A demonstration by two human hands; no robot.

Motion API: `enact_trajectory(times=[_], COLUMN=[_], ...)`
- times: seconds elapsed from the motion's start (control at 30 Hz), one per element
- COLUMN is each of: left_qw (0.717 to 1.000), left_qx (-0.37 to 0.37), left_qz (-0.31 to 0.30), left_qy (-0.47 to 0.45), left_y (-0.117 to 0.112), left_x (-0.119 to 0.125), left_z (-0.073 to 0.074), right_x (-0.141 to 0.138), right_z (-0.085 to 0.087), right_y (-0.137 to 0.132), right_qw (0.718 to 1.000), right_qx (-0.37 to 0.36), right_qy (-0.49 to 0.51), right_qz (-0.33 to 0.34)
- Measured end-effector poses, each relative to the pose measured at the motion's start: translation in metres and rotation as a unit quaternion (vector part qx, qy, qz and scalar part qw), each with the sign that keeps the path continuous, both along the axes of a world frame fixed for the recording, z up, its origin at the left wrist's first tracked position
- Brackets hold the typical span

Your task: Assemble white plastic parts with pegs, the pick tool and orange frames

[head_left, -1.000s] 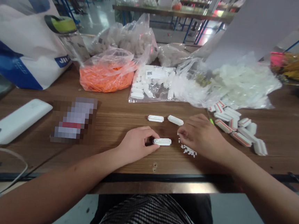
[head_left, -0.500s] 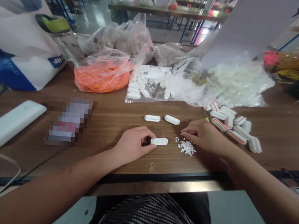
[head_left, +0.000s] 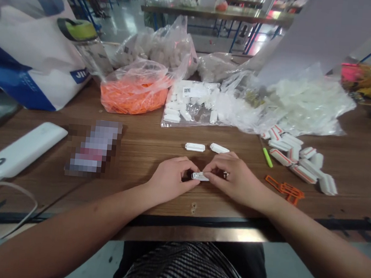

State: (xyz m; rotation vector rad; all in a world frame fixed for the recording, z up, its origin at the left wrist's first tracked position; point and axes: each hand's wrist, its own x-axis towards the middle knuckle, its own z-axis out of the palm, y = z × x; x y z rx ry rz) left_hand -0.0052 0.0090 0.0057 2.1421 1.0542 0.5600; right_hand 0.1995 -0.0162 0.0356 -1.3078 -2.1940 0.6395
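Note:
My left hand (head_left: 173, 177) pinches the left end of a white connector housing (head_left: 198, 175) with rows of small holes facing up. The fingertips of my right hand (head_left: 236, 176) are closed together at the housing's right part and cover it. Whatever they hold, if anything, is too small or hidden to make out. A few tiny white plugs (head_left: 225, 174) show by my right fingers; the hand hides the rest of their pile. Just beyond the hands lie two more white housings, one on the left (head_left: 194, 147) and one on the right (head_left: 219, 148).
White housings with orange strips (head_left: 303, 173) are heaped at right, near a green-handled tool (head_left: 267, 157) and orange frames (head_left: 289, 190). Behind stand bags of orange parts (head_left: 134, 93) and white parts (head_left: 188, 107). A power bank (head_left: 25, 151) and a blurred phone (head_left: 95, 148) lie left.
My right hand has moved left from the pile of tiny plugs to the housing in my left hand. The orange frames and green-handled tool are now uncovered. The view has shifted slightly.

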Motion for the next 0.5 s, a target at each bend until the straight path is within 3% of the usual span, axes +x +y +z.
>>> enact_trajectory(times=[0.17,0.33,0.5], left_qw=[1.0,1.0,1.0], left_qx=[0.0,0.004,0.004], left_qz=[-0.008,-0.006,0.0], left_qy=[-0.009,-0.008,-0.001], left_y=[-0.0002,0.0,0.0001], left_x=[0.0004,0.001,0.001], left_z=[0.0002,-0.0006,-0.0017], right_x=[-0.0063,-0.0055,-0.009], right_z=[-0.0114,-0.0076,-0.0049], right_y=[0.0035,0.0038,-0.0027], right_qw=[0.999,0.995,0.975], right_qx=[0.018,0.044,0.151], right_qy=[-0.03,-0.068,-0.14], right_qz=[0.03,0.051,0.086])
